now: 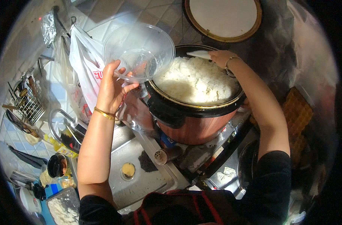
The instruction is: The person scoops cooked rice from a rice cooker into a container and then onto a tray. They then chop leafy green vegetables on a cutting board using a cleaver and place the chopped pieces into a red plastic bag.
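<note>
My left hand grips a clear plastic bowl by its near rim, tilted beside the cooker's left edge. No food shows in the bowl. To the right stands a large rice cooker with a copper-coloured body and black rim, its top uncovered. White cooked rice is heaped inside it. At the cooker's far side my right hand holds a white rice paddle, with its blade just above the rice. Most of the paddle's handle is hidden in my fist.
A round lid with a pale inner face stands behind the cooker. Below lies a steel sink with a drain. A perforated metal shaker sits at its edge. Left are a white plastic bag, a faucet and a wire utensil basket.
</note>
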### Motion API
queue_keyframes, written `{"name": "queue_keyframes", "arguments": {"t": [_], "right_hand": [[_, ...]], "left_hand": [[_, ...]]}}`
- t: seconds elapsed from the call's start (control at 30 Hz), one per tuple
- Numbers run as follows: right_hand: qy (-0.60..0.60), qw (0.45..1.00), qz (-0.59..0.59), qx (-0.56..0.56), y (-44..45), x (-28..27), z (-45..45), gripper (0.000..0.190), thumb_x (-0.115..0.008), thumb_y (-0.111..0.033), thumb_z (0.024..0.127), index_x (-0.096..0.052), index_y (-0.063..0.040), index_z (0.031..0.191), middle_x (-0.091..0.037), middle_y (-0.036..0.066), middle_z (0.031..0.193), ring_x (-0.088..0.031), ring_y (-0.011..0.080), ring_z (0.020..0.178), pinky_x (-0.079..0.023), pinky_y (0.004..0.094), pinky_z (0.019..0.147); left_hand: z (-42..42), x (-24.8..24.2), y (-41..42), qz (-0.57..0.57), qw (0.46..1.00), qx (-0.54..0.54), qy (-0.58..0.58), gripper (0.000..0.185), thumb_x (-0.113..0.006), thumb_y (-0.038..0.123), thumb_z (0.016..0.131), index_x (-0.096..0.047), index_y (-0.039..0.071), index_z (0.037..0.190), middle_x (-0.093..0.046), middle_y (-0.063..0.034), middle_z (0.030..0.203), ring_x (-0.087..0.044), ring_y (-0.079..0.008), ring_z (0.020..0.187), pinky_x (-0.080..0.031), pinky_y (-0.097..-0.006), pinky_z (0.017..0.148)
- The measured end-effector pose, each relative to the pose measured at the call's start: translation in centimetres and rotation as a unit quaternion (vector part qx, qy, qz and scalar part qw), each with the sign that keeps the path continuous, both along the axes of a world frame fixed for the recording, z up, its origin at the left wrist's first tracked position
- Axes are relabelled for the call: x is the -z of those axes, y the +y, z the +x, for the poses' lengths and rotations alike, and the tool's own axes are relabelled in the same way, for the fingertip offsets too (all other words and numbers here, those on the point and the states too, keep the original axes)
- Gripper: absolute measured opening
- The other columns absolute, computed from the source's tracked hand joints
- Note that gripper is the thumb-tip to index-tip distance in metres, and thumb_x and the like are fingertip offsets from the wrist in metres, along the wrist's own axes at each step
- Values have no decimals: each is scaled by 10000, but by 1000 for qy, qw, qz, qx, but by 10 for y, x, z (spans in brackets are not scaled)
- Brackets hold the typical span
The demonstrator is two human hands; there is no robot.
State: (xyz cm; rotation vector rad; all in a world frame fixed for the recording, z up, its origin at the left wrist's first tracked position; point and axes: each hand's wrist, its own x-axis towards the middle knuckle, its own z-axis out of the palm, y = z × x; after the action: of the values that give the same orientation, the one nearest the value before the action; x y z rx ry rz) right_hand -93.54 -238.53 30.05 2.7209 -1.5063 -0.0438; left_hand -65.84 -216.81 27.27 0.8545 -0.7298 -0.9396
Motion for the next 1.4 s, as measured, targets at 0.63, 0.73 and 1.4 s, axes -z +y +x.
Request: {"name": "queue_keyframes", "arguments": {"t": [0.63,0.73,1.4], "right_hand": [[182,983,29,-4,73,-28,-36,364,-352,-260,890,-434,-224,1243,-556,136,1093,-565,270,933,-426,368,827],[193,981,-16,-26,46,-46,-41,364,-370,-260,890,-436,-198,1243,-556,132,1090,-566,263,923,-426,366,823],[113,989,90,-16,53,6,-2,362,-432,-313,845,-528,-115,1133,-596,124,1000,-571,243,883,-434,360,785]], "left_hand": [[17,38,154,-7,994,-97,-51,685,-547,336,760,-243,114,1331,-427,-120,1177,-414,-289,1105,-460,-433,822],[14,53,189,12,990,-131,-54,718,-560,369,733,-242,138,1334,-395,-118,1193,-405,-281,1100,-476,-421,806],[-11,104,198,21,991,-51,118,697,-528,386,749,-243,126,1329,-380,-144,1209,-447,-272,1076,-404,-549,842]]}}
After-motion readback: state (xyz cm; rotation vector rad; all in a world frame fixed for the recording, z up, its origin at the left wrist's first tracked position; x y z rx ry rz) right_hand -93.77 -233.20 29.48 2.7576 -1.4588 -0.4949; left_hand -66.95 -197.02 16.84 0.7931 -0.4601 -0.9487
